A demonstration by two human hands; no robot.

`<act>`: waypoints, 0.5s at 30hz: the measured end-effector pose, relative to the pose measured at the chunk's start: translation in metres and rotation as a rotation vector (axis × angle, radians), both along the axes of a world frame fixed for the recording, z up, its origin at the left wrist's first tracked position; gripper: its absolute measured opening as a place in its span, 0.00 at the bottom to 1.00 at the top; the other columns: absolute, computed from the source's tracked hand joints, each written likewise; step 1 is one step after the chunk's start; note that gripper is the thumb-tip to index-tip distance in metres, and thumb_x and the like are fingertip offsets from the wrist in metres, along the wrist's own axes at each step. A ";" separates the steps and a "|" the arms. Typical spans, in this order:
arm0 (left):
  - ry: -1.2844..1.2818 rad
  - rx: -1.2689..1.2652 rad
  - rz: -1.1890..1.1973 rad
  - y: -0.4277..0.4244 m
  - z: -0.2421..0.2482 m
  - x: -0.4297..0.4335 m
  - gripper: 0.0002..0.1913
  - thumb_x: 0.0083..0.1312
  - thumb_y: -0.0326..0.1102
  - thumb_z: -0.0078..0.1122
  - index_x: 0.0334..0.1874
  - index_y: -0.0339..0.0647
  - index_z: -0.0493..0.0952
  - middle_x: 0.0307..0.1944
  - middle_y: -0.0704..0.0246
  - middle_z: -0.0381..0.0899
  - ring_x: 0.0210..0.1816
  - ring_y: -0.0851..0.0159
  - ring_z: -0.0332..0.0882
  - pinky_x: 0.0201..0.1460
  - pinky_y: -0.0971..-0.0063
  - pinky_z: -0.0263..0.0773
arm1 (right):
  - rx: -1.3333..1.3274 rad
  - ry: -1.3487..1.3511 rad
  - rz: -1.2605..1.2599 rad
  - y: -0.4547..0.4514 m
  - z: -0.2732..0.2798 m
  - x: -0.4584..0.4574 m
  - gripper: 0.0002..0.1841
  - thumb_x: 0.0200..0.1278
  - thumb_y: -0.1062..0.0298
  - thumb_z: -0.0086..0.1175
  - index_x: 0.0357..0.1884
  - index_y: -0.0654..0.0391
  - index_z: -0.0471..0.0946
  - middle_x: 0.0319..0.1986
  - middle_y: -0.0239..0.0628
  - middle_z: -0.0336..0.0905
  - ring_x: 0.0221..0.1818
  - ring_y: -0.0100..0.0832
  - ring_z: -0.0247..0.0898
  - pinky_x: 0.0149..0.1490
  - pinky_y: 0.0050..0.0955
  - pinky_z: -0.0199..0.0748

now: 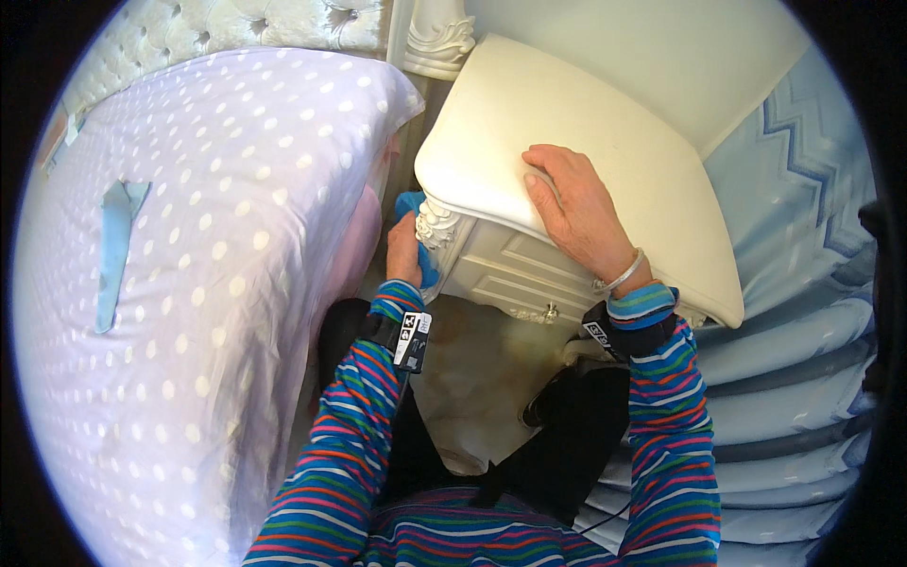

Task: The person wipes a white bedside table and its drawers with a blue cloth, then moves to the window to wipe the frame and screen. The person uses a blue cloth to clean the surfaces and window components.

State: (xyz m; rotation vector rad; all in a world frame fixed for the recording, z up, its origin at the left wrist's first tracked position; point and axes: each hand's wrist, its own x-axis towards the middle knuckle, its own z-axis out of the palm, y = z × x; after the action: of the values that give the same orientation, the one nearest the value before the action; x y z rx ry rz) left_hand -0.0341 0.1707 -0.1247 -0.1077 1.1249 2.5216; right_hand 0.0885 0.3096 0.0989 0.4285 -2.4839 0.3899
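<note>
My left hand [404,249] holds a blue cloth [426,268] against the left side of a cream nightstand [638,135], just below its top and beside the carved corner. The nightstand partly hides the cloth and my fingertips. On the nightstand's top, near the front edge, rests my right hand [577,205], with thumb and fingers a little bent and nothing in it. Below it are the paneled drawer fronts [514,290] with an ornate metal handle [549,313].
A bed with a polka-dot sheet [205,248] stands close on the left, a light blue strip of fabric [115,248] lying on it. Blue patterned curtains [786,354] hang at the right. The tufted headboard [234,25] and a carved white post [439,39] stand behind.
</note>
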 end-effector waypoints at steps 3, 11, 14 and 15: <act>0.274 -0.140 -0.119 -0.018 0.023 -0.011 0.17 0.70 0.38 0.46 0.48 0.32 0.79 0.45 0.68 0.81 0.44 0.71 0.76 0.49 0.78 0.68 | 0.086 -0.111 -0.016 0.004 -0.008 -0.011 0.19 0.68 0.62 0.46 0.54 0.65 0.69 0.54 0.53 0.69 0.58 0.53 0.63 0.62 0.44 0.61; 0.459 0.079 -0.131 -0.017 0.042 -0.011 0.14 0.71 0.36 0.46 0.45 0.31 0.77 0.40 0.74 0.79 0.40 0.78 0.71 0.46 0.82 0.67 | 0.364 -0.347 -0.030 -0.010 -0.002 -0.030 0.40 0.69 0.41 0.39 0.69 0.66 0.53 0.68 0.57 0.51 0.72 0.54 0.42 0.72 0.52 0.41; 0.522 -0.050 -0.068 -0.020 0.020 -0.009 0.13 0.70 0.38 0.47 0.34 0.34 0.74 0.29 0.79 0.69 0.33 0.79 0.61 0.37 0.82 0.62 | 0.392 -0.372 0.004 -0.014 0.005 -0.032 0.42 0.67 0.40 0.42 0.69 0.67 0.53 0.68 0.58 0.51 0.72 0.55 0.42 0.71 0.53 0.41; 0.535 -0.076 -0.043 -0.022 0.010 -0.007 0.12 0.70 0.37 0.47 0.33 0.34 0.72 0.28 0.78 0.67 0.32 0.79 0.60 0.36 0.81 0.61 | 0.393 -0.389 0.002 -0.016 0.007 -0.032 0.43 0.65 0.39 0.43 0.69 0.67 0.53 0.68 0.58 0.51 0.72 0.56 0.42 0.71 0.54 0.40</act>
State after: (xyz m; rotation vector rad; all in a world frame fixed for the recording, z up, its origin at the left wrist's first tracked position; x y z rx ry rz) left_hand -0.0408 0.1492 -0.1147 0.5976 1.3935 2.5361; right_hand 0.0560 0.2937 0.1057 0.5538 -2.9501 -0.0264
